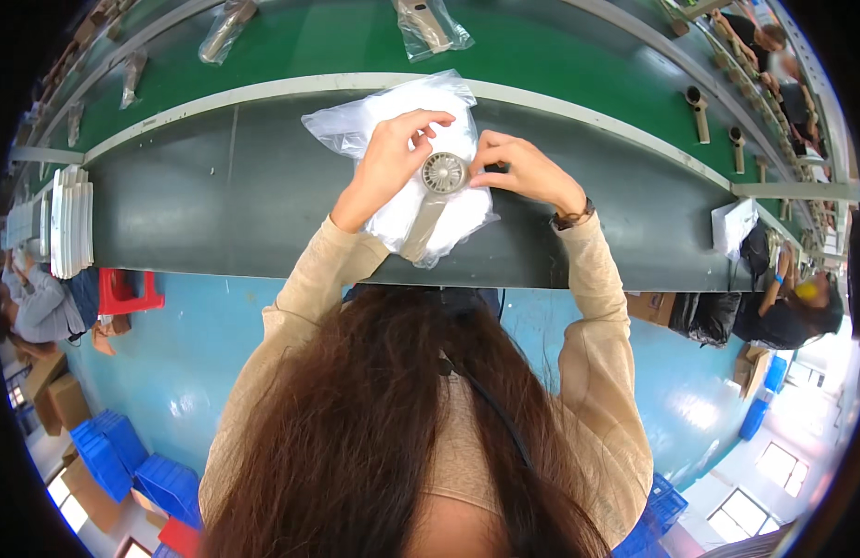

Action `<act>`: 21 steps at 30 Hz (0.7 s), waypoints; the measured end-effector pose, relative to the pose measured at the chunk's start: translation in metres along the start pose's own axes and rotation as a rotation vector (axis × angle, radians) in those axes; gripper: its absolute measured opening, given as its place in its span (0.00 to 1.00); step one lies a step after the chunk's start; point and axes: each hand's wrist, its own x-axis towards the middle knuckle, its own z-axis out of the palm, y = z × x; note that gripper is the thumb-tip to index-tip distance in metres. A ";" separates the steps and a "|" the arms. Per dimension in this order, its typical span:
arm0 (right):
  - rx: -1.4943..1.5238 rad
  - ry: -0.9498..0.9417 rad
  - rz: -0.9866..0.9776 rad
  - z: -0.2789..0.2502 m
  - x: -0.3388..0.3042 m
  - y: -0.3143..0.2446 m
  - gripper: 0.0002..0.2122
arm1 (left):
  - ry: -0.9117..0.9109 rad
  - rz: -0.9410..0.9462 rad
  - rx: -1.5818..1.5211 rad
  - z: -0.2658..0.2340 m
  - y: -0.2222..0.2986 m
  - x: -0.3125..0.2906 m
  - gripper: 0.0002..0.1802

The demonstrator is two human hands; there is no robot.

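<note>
A beige handheld fan (444, 173) with a round slatted head lies on a stack of clear plastic bags (390, 223), its handle pointing toward me. The bag film around it looks white under the light. To the left of the fan head is my left hand (393, 158), fingers bent and apart, with the index finger reaching over the bags. My right hand (525, 169) is at the right edge of the fan head, thumb and fingers drawn together in a pinch. Whatever lies between those fingertips is too small to make out.
Bagged fans (430, 26) and unbagged fans (698, 113) lie on the green conveyor belt (560, 70) beyond the pale rail. A stack of white sheets or flat boxes (72, 221) stands at the table's left end. At the right end sits a white packet (733, 228). Other people work at both sides.
</note>
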 end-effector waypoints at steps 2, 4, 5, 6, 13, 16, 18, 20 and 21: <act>0.450 -0.091 -0.007 -0.003 -0.002 0.001 0.08 | -0.009 -0.021 0.008 0.007 0.004 -0.001 0.24; 0.642 0.042 -0.056 0.007 -0.007 0.005 0.06 | -0.034 -0.025 -0.112 0.010 0.014 0.000 0.23; 0.828 0.181 -0.106 0.012 -0.010 0.004 0.04 | -0.058 -0.025 -0.233 0.012 0.018 0.001 0.22; 0.833 0.178 -0.105 0.015 -0.009 -0.006 0.04 | -0.056 -0.030 -0.232 0.015 0.019 0.002 0.22; 0.779 0.941 0.078 0.016 0.016 -0.014 0.06 | 0.233 0.001 -0.489 0.025 0.022 0.015 0.18; 0.749 1.209 0.137 -0.022 0.034 0.044 0.07 | 0.249 -0.124 -0.150 0.021 0.036 -0.015 0.13; 0.476 1.389 0.182 -0.056 0.043 0.096 0.09 | -0.156 -0.261 0.034 0.019 0.034 -0.042 0.11; 0.484 1.501 0.211 -0.080 0.055 0.148 0.09 | -0.358 -0.239 0.123 0.027 0.018 -0.062 0.10; 0.654 1.554 0.247 -0.085 0.066 0.167 0.08 | -0.348 -0.117 0.283 0.030 0.011 -0.073 0.12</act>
